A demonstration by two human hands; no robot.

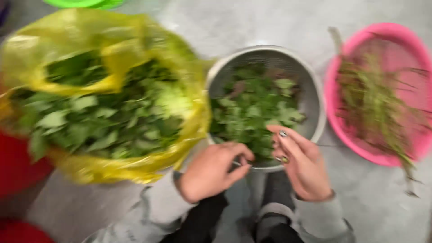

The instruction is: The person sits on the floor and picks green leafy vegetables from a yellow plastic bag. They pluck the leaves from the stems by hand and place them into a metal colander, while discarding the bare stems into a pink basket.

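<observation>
Over floor: metal colander (315,105) holds leaves; pink basin (407,45) holds stems.

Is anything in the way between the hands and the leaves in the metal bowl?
Nothing visible. The left hand and right hand sit at the metal bowl's near rim, right beside the leaves.

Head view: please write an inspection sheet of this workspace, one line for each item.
Surface: grey floor, bare between the containers.
Job's things: metal colander holding green leaves; yellow plastic bag full of leafy greens.
Clutter: pink basin holding stems.
Grips: left hand and right hand at the colander's near rim; the picture is blurred, so a hold cannot be told.
Cables: nothing seen.
Surroundings: green container at top edge; red object at left.
</observation>
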